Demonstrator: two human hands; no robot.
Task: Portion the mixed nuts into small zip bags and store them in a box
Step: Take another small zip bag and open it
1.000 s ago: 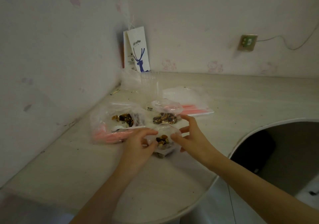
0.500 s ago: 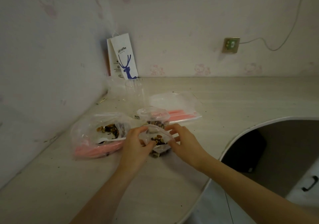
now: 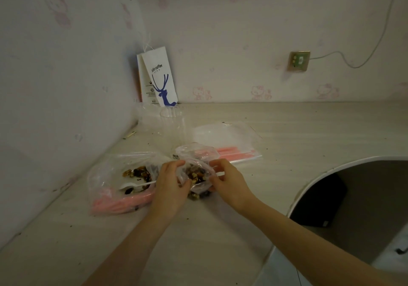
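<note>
Two hands meet over a pale desk [image 3: 220,230]. The left hand [image 3: 170,184] and right hand [image 3: 227,181] each pinch a side of a small zip bag [image 3: 196,175] of mixed nuts held between them. A larger nut bag [image 3: 119,179] lies just left.

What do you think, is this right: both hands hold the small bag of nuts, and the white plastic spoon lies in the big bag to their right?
Not quite. In the head view the left hand and right hand do hold the small bag of nuts, but the white plastic spoon lies in the big bag to their left, not their right.
</note>
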